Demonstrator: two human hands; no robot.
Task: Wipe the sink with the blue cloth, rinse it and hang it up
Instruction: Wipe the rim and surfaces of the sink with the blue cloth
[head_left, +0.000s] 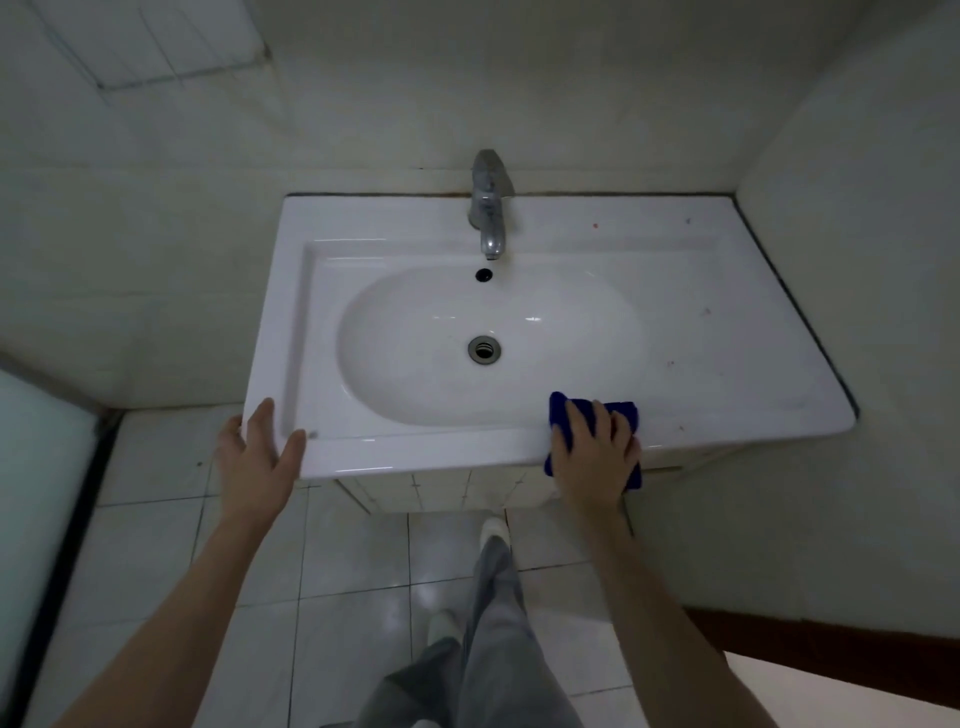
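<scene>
A white ceramic sink (701, 291) with an oval basin fills the middle of the view. Its chrome tap (488, 208) stands at the back, and a round drain (484, 349) lies in the basin floor. A folded blue cloth (626, 410) lies over the sink's front rim on the right. My right hand (592, 452) presses flat on the cloth with spread fingers, covering most of it. At the front left corner of the sink my left hand (260, 457) rests with straight fingers on the rim and holds nothing.
The sink sits on a white cabinet (431, 493) against a pale wall, and a side wall (883, 364) closes in on the right. A wire rack (171, 57) hangs high on the left. My legs and white shoes stand on the tiled floor (337, 561).
</scene>
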